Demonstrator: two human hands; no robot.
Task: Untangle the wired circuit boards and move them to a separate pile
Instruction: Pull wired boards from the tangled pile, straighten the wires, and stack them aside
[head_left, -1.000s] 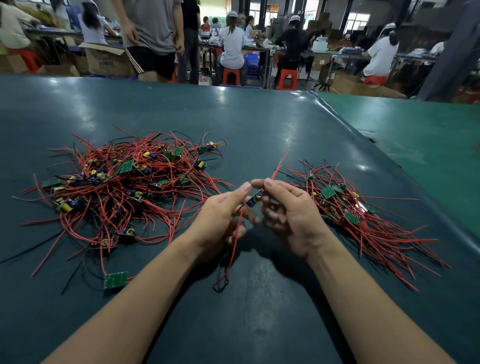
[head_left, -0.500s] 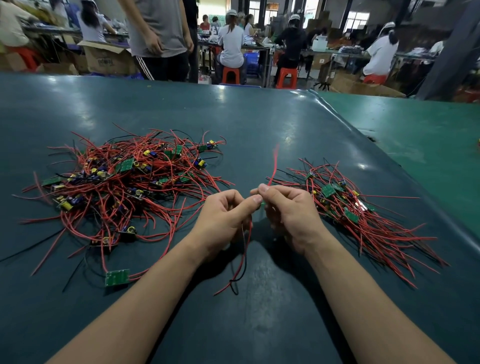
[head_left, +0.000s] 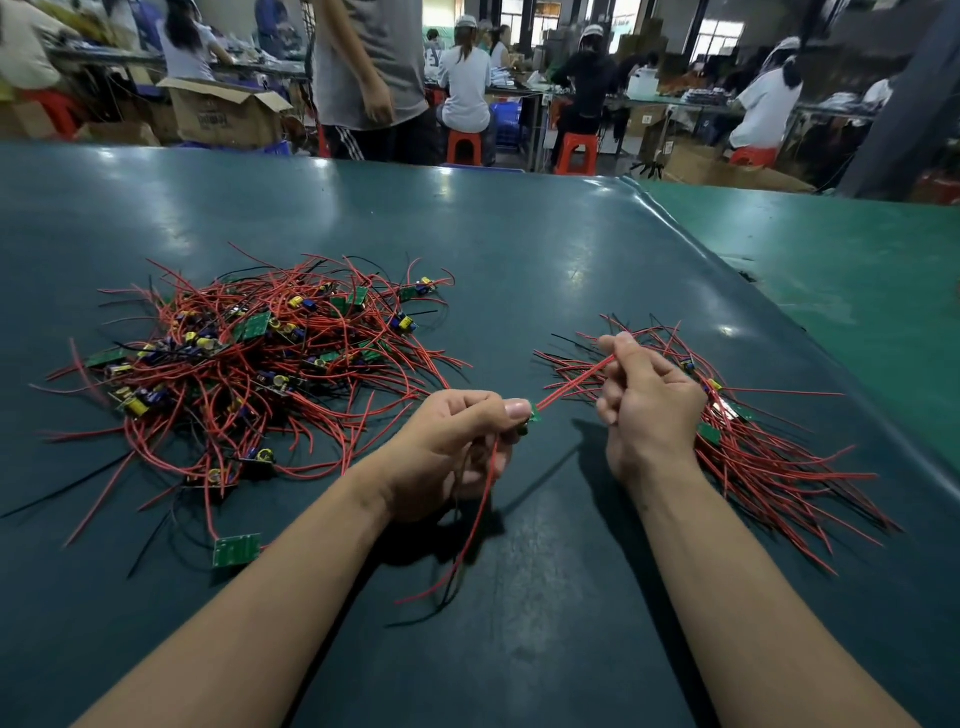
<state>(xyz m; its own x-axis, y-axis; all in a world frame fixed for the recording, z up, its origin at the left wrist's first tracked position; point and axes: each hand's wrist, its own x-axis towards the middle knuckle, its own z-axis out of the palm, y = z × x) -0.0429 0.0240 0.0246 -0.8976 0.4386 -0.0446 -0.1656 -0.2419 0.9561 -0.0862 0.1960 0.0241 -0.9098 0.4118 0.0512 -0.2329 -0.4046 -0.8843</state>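
Between the two hands, a single red lead (head_left: 571, 383) runs taut, its long axis slanting up and away from the left hand (head_left: 457, 447) toward the right hand (head_left: 649, 405). The left fingers (head_left: 517, 409) are curled and pinch a small green circuit board (head_left: 533, 414), with its other red and black wires trailing down from that fist toward the person. The right fingers (head_left: 613, 345) are curled round the far end of the lead, wrist cocked back, knuckles facing the sorted pile (head_left: 769, 457). That pile lies just behind and to the outside of the right fingers, so the right hand is much the nearer for the drop. The tangled heap (head_left: 249, 374) sits well off beyond the left fingers on the dark green counter (head_left: 519, 249). Both forearms hover low over the counter.
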